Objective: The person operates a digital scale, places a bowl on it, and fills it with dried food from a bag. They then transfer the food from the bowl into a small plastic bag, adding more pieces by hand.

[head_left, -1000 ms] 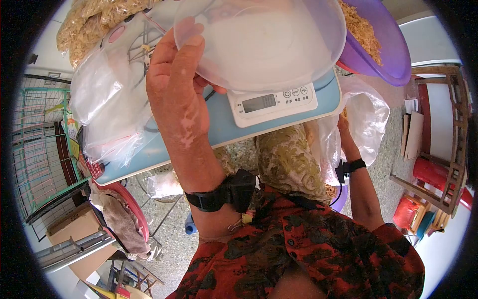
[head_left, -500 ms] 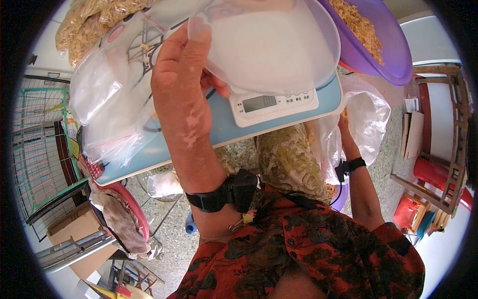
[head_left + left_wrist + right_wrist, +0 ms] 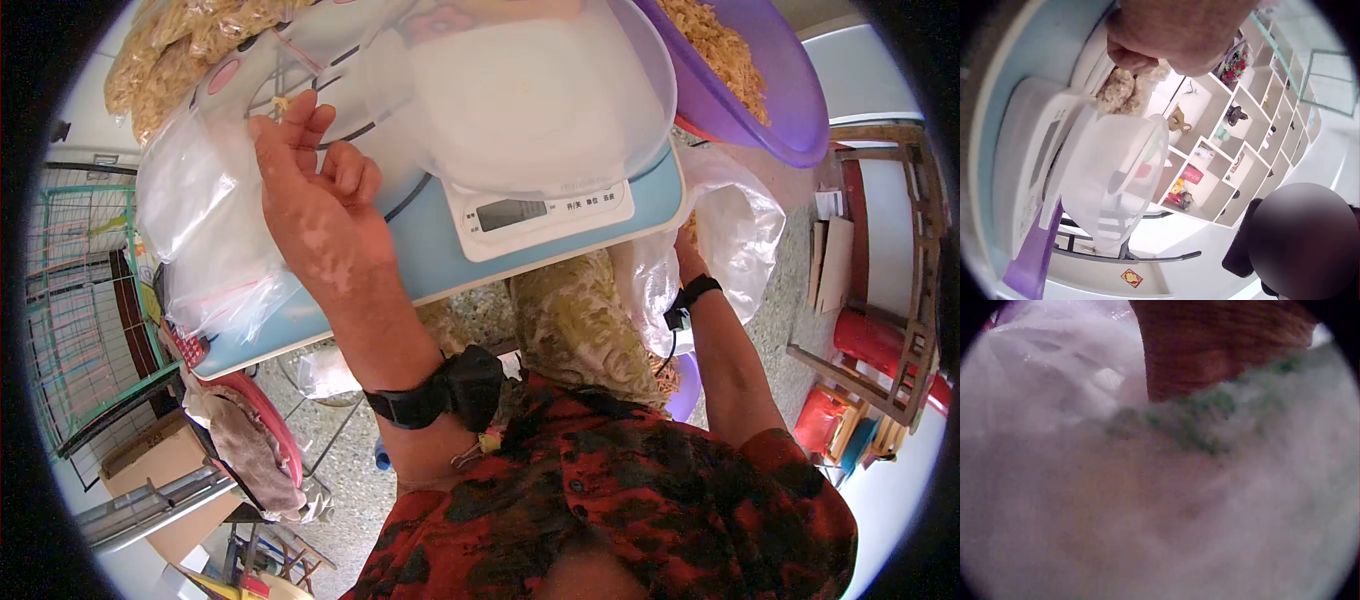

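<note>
My left hand (image 3: pixel 325 195) is over the table, thumb and index finger apart around a small yellowish crumb (image 3: pixel 280 103); the other fingers are bent. In the left wrist view that hand (image 3: pixel 1160 40) overlaps bagged flakes behind it. To its right a translucent bowl (image 3: pixel 540 100) stands on a white digital scale (image 3: pixel 545 215). My right hand (image 3: pixel 688 252) is down inside a clear plastic bag (image 3: pixel 745 225) beside the table, its fingers hidden. In the right wrist view, blurred plastic with green marks (image 3: pixel 1210 419) covers most of the hand.
A purple basin (image 3: pixel 795 120) of shredded golden flakes (image 3: pixel 715 50) stands at the far right. Filled bags (image 3: pixel 190 50) are piled at the back left, and empty clear bags (image 3: pixel 205 220) lie on the blue table (image 3: pixel 440 265). A wire cage (image 3: pixel 80 300) is at the left.
My left hand has let go of the bowl's rim and moved left to the crumb. The bowl now sits level on the scale. My right hand stays in the bag.
</note>
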The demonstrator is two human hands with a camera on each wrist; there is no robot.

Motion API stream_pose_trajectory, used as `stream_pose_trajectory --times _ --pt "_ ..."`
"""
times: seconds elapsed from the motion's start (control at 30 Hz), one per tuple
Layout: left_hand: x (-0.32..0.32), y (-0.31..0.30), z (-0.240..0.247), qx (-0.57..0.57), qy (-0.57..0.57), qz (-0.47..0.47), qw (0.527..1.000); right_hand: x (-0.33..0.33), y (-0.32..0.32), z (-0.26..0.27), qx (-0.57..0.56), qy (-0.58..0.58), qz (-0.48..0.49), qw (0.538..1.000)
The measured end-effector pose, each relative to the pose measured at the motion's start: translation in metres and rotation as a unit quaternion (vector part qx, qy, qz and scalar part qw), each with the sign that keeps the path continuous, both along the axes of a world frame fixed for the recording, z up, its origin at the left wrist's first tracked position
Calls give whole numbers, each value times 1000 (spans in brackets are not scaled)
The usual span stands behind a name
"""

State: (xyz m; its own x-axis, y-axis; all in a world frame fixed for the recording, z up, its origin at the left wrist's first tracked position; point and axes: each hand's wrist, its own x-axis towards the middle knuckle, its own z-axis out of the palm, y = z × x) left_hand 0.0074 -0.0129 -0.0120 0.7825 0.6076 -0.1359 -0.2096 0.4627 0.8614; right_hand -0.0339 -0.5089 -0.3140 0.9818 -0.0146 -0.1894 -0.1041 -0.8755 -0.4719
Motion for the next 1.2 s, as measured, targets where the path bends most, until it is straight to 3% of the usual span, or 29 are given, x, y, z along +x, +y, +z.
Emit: stream_pose_trajectory --times 0.17,0.67,0.87,0.97,1.07,1.17,1.2 --pt "6 -4 -2 -17 2 20 1000 -21 0 5 88 42 37 995" --pt "7 -2 -5 -6 8 -3 1000 -18 13 2 180 51 34 982" --pt "11 -15 7 76 8 -54 996 -14 33 28 253 -8 49 966" --pt "6 -20 11 200 32 -87 975 -8 46 54 284 -46 65 956" --pt "7 -21 8 240 -8 -81 967 -9 54 86 207 -65 81 973" --pt "8 -28 9 211 -28 -66 975 -25 56 132 -25 -64 101 993" --pt "8 -29 11 205 -21 -70 976 -29 59 149 -12 -51 75 996"
